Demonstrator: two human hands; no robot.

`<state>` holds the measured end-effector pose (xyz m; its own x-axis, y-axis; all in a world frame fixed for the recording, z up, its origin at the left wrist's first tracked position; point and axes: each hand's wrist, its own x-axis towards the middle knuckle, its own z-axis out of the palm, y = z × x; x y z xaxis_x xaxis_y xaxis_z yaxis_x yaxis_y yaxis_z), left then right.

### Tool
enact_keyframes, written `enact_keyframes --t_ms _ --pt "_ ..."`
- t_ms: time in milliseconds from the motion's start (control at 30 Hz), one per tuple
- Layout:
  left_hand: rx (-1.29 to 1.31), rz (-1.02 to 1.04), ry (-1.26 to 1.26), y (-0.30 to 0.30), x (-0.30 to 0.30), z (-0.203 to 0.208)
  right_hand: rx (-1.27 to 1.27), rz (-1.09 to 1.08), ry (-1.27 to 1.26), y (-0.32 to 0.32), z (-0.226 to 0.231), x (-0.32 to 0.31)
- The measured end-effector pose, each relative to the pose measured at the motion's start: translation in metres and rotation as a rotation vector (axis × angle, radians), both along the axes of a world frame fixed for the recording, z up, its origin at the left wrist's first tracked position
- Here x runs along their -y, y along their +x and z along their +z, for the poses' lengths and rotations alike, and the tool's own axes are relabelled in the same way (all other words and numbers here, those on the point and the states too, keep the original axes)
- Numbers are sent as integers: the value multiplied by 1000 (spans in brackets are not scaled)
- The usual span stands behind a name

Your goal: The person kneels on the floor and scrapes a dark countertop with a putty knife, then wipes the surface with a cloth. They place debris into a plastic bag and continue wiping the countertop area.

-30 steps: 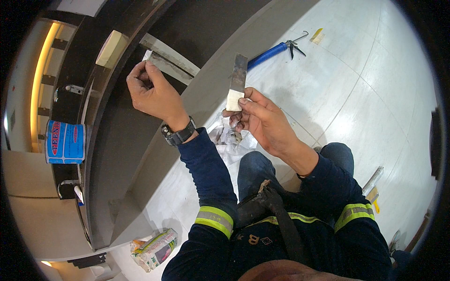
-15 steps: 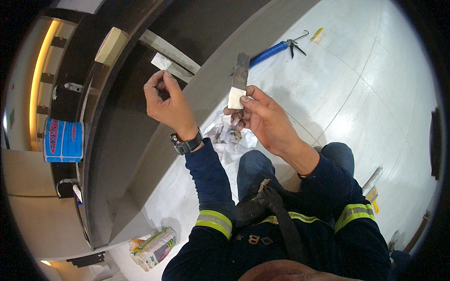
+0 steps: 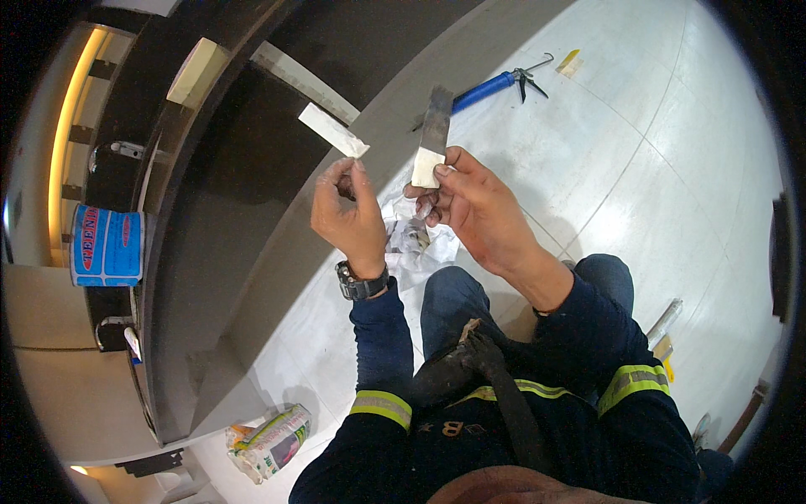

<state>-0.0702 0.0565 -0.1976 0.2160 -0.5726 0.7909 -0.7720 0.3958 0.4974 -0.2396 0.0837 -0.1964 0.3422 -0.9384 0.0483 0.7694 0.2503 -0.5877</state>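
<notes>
My left hand [image 3: 348, 210] pinches the strip [image 3: 330, 128] by one end, right hand [image 3: 483, 206] clamps the blade [image 3: 437, 122]; I'd pinch lightly, strip flat.

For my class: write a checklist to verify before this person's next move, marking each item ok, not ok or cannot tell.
1. Thin white strip pinched in the left hand: ok.
2. Flat grey metal blade with cream end held in the right hand: ok.
3. Hands apart from each other: ok.
4. Crumpled white sheeting off the floor: not ok.
5. Strip sticky: cannot tell.
</notes>
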Motion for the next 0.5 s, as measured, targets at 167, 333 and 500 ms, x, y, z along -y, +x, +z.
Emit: enact_keyframes --t_ms 167,333,500 --pt "29 -40 28 -1 -14 -13 47 -31 -12 -3 -1 6" --pt "62 -93 49 0 -24 -26 41 -57 -75 -14 0 11" --pt "127 -148 95 8 -41 -40 111 -89 -66 -15 -3 13"
